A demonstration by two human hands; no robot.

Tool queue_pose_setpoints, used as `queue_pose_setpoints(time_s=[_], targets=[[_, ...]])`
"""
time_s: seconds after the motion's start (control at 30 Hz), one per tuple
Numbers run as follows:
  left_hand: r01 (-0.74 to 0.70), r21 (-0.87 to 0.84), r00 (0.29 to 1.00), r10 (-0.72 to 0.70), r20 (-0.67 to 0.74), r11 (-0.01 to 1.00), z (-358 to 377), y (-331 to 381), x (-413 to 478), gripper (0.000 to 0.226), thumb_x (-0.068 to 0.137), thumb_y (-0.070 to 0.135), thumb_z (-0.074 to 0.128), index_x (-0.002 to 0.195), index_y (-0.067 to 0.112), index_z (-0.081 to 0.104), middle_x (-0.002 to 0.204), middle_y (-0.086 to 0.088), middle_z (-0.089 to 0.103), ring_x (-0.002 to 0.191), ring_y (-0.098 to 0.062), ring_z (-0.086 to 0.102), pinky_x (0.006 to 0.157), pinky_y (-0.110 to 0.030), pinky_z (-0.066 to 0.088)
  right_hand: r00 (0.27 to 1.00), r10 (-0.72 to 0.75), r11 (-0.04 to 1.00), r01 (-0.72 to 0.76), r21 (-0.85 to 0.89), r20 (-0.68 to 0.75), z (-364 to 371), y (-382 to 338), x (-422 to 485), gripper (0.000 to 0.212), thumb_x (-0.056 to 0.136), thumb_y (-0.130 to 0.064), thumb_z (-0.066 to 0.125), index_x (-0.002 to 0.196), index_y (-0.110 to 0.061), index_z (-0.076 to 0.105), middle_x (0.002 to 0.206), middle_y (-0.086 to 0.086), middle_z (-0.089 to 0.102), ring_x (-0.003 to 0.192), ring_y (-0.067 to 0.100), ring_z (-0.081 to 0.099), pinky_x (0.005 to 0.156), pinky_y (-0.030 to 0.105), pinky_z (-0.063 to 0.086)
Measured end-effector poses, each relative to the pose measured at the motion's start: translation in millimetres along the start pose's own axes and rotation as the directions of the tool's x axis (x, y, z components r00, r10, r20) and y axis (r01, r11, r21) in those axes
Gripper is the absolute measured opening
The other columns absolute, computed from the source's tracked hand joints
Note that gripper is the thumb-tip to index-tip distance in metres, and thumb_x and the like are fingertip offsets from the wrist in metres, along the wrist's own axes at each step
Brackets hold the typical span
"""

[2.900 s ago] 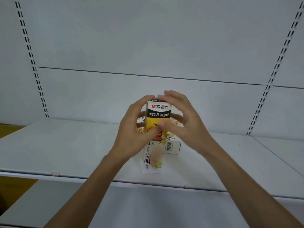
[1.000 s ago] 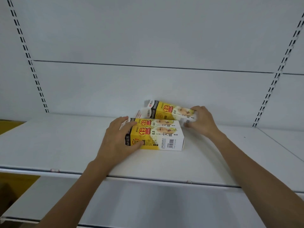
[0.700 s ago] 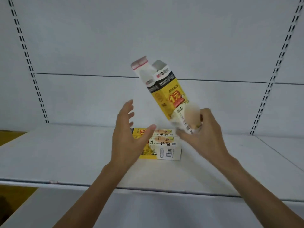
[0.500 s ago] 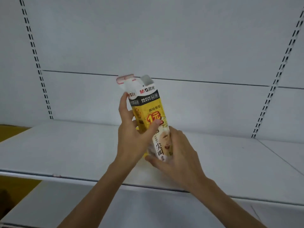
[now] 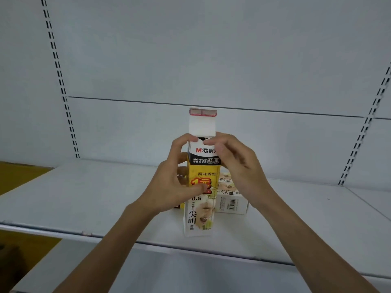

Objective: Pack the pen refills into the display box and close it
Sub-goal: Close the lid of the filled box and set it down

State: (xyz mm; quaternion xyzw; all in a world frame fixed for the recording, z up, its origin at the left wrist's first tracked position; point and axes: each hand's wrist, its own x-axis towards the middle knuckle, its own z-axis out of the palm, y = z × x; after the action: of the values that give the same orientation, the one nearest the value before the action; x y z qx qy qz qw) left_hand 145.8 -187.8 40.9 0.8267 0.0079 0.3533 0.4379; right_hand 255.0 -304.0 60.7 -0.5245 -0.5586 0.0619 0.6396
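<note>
- Shelf (image 5: pixel 84 204), white: carries both boxes about midway between its side edges.
- Display box (image 5: pixel 201 208), yellow and white: stands upright near the shelf's front edge. Its top is open and the inside is dark, so you cannot tell what it holds.
- Second box (image 5: pixel 230 201): lies on its side just behind the upright one.
- Your left hand (image 5: pixel 171 182): fingers wrap the upright box's left side, thumb pressed across the front.
- Your right hand (image 5: pixel 239 166): fingers curled, pinching the top right corner.
- Lid flap (image 5: pixel 202 123): stands straight up, unfolded.

Glossy printed cardboard display box (image 5: pixel 201 187), matching cardboard second box (image 5: pixel 230 199), smooth matt white-painted metal shelf (image 5: pixel 84 199)
</note>
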Motion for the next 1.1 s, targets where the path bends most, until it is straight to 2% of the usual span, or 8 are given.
queue_pose_setpoints(time_s=[0.1,0.23,0.3,0.4,0.47,0.8,0.97,1.1], targets=[[0.006,-0.03,1.0,-0.006,0.004,1.0,2,-5,-4,0.086,0.07,0.019,0.076,0.119,0.064,0.021,0.108,0.013,0.059,0.092,-0.009,0.065,0.07,-0.023,0.055,0.996,-0.056,0.998,0.054,-0.035,-0.062,2,-7,7,0.016,0.09,-0.008,0.055,0.099,-0.02,0.06,0.117,-0.003,0.057,0.109,0.001,0.055,0.075,0.012,0.049],[0.089,-0.131,0.996,-0.092,-0.017,0.987,9,-12,-13,0.087,0.068,0.031,0.066,0.12,0.066,0.006,0.111,0.015,0.06,0.096,-0.003,0.063,0.076,-0.019,0.054,0.997,-0.049,0.999,0.048,-0.01,-0.056,-3,-16,17,0.047,0.082,-0.001,0.065,0.115,-0.028,0.044,0.105,0.002,0.062,0.105,0.011,0.06,0.078,0.02,0.052],[0.115,-0.164,0.993,-0.118,-0.009,0.98,8,-16,-12,0.082,0.067,0.031,0.066,0.12,0.063,0.011,0.111,0.016,0.059,0.095,-0.002,0.064,0.073,-0.019,0.054,1.0,-0.031,0.998,0.03,-0.062,-0.008,-3,-19,21,0.042,0.079,-0.009,0.066,0.111,-0.031,0.052,0.101,0.001,0.063,0.105,0.012,0.059,0.079,0.027,0.055],[0.106,-0.161,0.994,-0.102,0.037,0.981,4,-17,-9,0.081,0.065,0.034,0.067,0.121,0.061,0.015,0.115,0.007,0.06,0.095,-0.009,0.065,0.078,-0.031,0.056,1.0,-0.029,0.989,0.029,-0.146,0.001,-3,-24,27,0.022,0.083,-0.008,0.063,0.095,-0.026,0.068,0.098,-0.004,0.063,0.1,0.007,0.059,0.074,0.02,0.052],[0.102,-0.167,0.994,-0.093,0.06,0.981,0,-17,-8,0.084,0.064,0.035,0.068,0.121,0.063,0.014,0.116,0.004,0.061,0.095,-0.011,0.066,0.079,-0.035,0.056,0.999,-0.034,0.985,0.034,-0.17,0.002,-3,-26,29,0.022,0.084,-0.007,0.061,0.09,-0.026,0.07,0.096,-0.003,0.063,0.097,0.007,0.059,0.072,0.018,0.051],[0.003,-0.083,0.998,0.003,0.068,0.997,-6,-13,0,0.098,0.072,0.018,0.075,0.113,0.074,0.005,0.107,0.032,0.048,0.09,0.001,0.063,0.069,-0.014,0.052,0.999,-0.033,0.955,0.023,-0.296,-0.029,2,-31,25,0.023,0.087,-0.005,0.06,0.087,-0.026,0.068,0.092,-0.007,0.064,0.094,0.005,0.06,0.07,0.017,0.051],[0.02,-0.079,0.995,-0.012,0.098,0.997,-8,-12,0,0.096,0.074,0.017,0.073,0.115,0.071,0.004,0.106,0.034,0.046,0.089,0.003,0.062,0.07,-0.014,0.053,0.997,0.014,0.939,-0.04,-0.342,-0.077,3,-33,26,0.019,0.086,-0.011,0.063,0.085,-0.029,0.069,0.088,-0.01,0.067,0.092,0.005,0.062,0.077,0.018,0.05],[0.062,-0.087,0.989,-0.049,0.138,0.994,-14,-12,2,0.099,0.074,0.018,0.073,0.114,0.072,-0.001,0.104,0.035,0.045,0.085,0.006,0.063,0.069,-0.016,0.054,0.998,0.067,0.92,-0.062,-0.388,0.0,-1,-42,34,0.019,0.084,-0.012,0.065,0.083,-0.031,0.07,0.087,-0.013,0.067,0.091,0.003,0.063,0.081,0.019,0.05]])
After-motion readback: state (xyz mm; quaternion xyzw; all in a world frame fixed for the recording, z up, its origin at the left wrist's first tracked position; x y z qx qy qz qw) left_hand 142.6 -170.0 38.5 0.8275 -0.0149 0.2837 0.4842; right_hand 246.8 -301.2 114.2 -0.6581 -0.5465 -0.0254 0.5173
